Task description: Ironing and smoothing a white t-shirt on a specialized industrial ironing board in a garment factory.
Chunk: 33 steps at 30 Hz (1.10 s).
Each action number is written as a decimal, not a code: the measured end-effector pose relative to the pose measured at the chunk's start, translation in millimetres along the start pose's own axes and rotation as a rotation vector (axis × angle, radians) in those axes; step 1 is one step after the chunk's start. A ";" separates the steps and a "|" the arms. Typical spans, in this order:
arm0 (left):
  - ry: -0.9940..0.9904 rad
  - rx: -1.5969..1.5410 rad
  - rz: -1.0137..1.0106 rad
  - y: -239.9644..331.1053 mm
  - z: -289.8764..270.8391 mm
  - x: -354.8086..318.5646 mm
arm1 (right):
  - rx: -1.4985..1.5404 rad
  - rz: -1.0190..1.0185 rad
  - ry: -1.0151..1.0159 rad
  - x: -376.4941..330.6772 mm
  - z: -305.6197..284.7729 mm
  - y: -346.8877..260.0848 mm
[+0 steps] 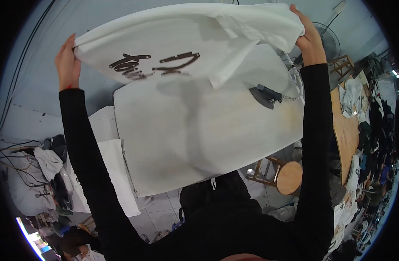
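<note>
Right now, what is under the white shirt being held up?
Under the shirt lies a padded ironing board, with an iron on its far right part. The shirt hides the board's far edge, so whatever may lie there cannot be seen.

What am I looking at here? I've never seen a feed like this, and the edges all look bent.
There is no machine: this is one picture from a wide fisheye camera worn on a person's head, looking down at their own arms in black sleeves. The lens bends straight lines near the rim. The left hand and the right hand each grip an edge of a white garment with dark lettering, held spread in the air above a padded ironing board. An iron sits on the board at the far right, with a hose running from it. To the right of the board stand a round wooden stool and a wooden table with clothes heaped about.
</note>
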State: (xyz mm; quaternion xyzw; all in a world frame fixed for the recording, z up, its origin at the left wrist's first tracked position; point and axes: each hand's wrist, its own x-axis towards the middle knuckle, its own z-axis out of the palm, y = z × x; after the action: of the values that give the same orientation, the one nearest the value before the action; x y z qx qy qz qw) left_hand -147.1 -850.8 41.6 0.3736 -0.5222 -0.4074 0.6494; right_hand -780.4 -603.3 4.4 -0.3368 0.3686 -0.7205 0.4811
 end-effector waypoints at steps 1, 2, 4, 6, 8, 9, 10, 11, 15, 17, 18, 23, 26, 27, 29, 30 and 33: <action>-0.004 0.004 -0.006 0.4 -7.8 -8.1 | 0.002 0.005 0.006 -10.6 0.8 2.3; -0.014 0.007 0.003 -2.3 -14.8 -17.7 | -0.026 0.029 0.023 -21.1 -1.7 5.5; -0.028 0.027 0.022 -13.1 -28.1 -46.4 | -0.151 0.086 0.049 -48.3 -14.3 20.5; -0.041 0.090 0.023 -40.2 -52.5 -87.9 | -0.121 0.177 0.183 -84.4 -7.9 59.3; -0.056 0.176 -0.006 -84.4 -61.7 -136.7 | -0.273 0.235 0.359 -132.5 -16.2 94.8; -0.049 0.237 -0.019 -103.4 -66.6 -165.5 | -0.317 0.282 0.410 -155.4 -25.2 119.4; -0.004 0.374 -0.074 -124.1 -86.0 -191.6 | -0.343 0.310 0.409 -176.4 -25.8 147.2; 0.041 0.508 -0.132 -144.9 -104.4 -218.9 | -0.373 0.340 0.409 -198.4 -29.6 174.3; -0.086 0.699 -0.235 -218.8 -150.6 -336.5 | -0.319 0.556 0.562 -294.0 -90.4 304.4; -0.162 0.817 -0.400 -247.8 -170.3 -394.2 | -0.403 0.582 0.595 -358.4 -123.4 369.4; -0.137 0.853 -0.383 -256.0 -202.2 -425.2 | -0.388 0.637 0.564 -377.8 -122.4 405.1; -0.197 0.898 -0.341 -289.7 -211.2 -491.1 | -0.306 0.699 0.743 -451.3 -111.3 440.9; -0.296 1.087 -0.259 -288.9 -213.8 -480.6 | -0.389 0.666 0.735 -458.0 -119.7 440.3; -0.306 1.100 -0.203 -286.5 -218.2 -476.2 | -0.439 0.679 0.702 -460.4 -123.7 433.8; -0.320 1.127 -0.149 -281.2 -230.3 -473.8 | -0.477 0.704 0.667 -459.3 -120.1 418.9; -0.348 1.179 -0.155 -271.7 -240.5 -473.5 | -0.539 0.740 0.597 -455.5 -111.9 410.3; -0.437 1.218 -0.174 -267.8 -241.4 -482.6 | -0.604 0.777 0.582 -481.6 -122.9 407.6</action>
State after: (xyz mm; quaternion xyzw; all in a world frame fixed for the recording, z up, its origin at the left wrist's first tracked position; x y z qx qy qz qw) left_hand -6.3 -496.8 -425.1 0.6242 -0.7475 -0.1561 0.1650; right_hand -552.9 -232.5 -468.8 -0.0868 0.7723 -0.4163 0.4719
